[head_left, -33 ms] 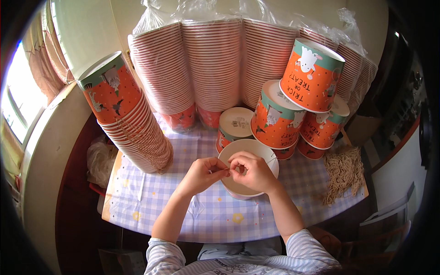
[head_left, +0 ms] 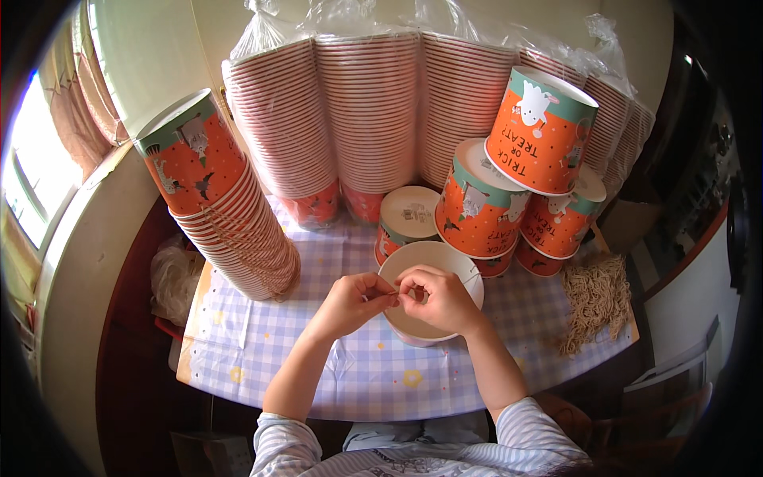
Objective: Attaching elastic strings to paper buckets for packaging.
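Note:
My left hand (head_left: 350, 304) and my right hand (head_left: 442, 302) meet over a paper bucket (head_left: 407, 257) with a white inside, which stands mouth up near the table's front. Both hands are pinched, fingertips almost touching, on a thin brown string (head_left: 393, 293). Most of the string is hidden by the fingers. Another short strand (head_left: 472, 277) shows at the bucket's right rim. At the table's right edge lies a bundle of tan strings (head_left: 596, 302). Upside down to the left leans a tall nested stack of orange-and-green paper buckets (head_left: 191, 159), with strings hanging along its side.
Behind the hands, upturned buckets (head_left: 481, 203) are piled to the right, one bucket (head_left: 540, 131) on top. A lower bucket (head_left: 409, 213) stands just behind the white-lined one. Tall bagged bucket stacks (head_left: 366, 119) line the back. A checked cloth (head_left: 318, 389) covers the table.

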Available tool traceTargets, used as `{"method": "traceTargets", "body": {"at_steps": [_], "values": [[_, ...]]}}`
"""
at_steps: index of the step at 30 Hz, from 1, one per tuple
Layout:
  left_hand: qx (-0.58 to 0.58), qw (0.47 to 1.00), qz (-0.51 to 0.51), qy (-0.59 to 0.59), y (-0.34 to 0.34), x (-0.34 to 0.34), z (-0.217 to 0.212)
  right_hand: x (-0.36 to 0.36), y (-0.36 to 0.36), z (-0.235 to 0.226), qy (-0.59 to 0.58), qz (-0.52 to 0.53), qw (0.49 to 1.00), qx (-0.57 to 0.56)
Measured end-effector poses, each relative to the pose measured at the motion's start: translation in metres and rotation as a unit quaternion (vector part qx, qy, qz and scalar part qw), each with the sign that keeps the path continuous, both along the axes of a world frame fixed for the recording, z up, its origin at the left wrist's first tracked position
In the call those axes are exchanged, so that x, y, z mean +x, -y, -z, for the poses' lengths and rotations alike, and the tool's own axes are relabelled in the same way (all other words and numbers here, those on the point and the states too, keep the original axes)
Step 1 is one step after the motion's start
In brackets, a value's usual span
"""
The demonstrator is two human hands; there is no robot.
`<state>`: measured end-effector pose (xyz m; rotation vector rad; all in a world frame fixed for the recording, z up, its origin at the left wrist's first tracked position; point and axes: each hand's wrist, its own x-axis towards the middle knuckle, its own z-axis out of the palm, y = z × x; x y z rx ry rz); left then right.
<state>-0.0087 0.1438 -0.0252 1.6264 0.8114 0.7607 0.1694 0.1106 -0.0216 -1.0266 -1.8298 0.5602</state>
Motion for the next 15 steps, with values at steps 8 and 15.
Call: {"method": "traceTargets", "body": {"at_steps": [8,15], "values": [[0.053,0.997,-0.014,-0.046,0.0021,0.0002,-0.0025,0.0008,0.001,-0.0006,0.022,0.0,1.0,-0.021],[0.077,0.996,-0.025,-0.047,0.0023,-0.0002,-0.0019,0.0002,0.0011,0.0,0.036,0.011,0.999,-0.015]]}}
